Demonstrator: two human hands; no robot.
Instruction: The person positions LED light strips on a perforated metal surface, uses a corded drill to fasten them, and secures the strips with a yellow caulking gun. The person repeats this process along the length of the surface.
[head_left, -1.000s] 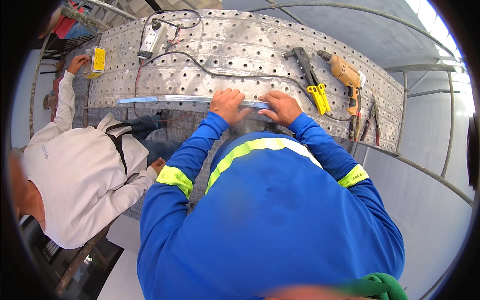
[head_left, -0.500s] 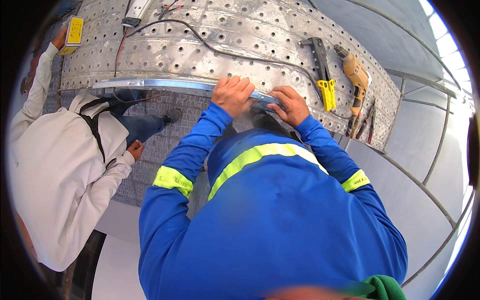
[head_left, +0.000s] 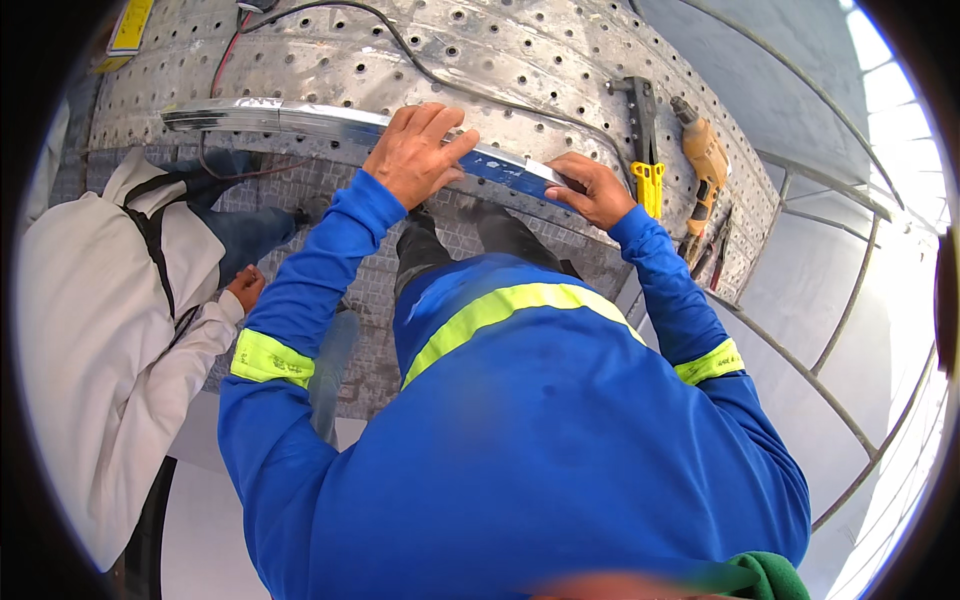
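Observation:
A long, shiny metal channel strip runs along the near edge of the platform. Over its middle, my left hand is closed with the fingers on the far side and the thumb nearer me. At the strip's right end, my right hand grips it, thumb on the near face and fingers behind. Between my hands the strip's face looks blue with pale marks. Its far left end lies over the platform edge, with no hand on it.
On the perforated metal platform lie a black hand riveter with yellow handles, a tan drill, pliers and a dark cable. A co-worker in a white top stands left; a yellow box is far left.
My left hand has moved left and away from me, so my hands are wider apart. The strip's left part has shifted farther away and its near face shows more. The view has also shifted.

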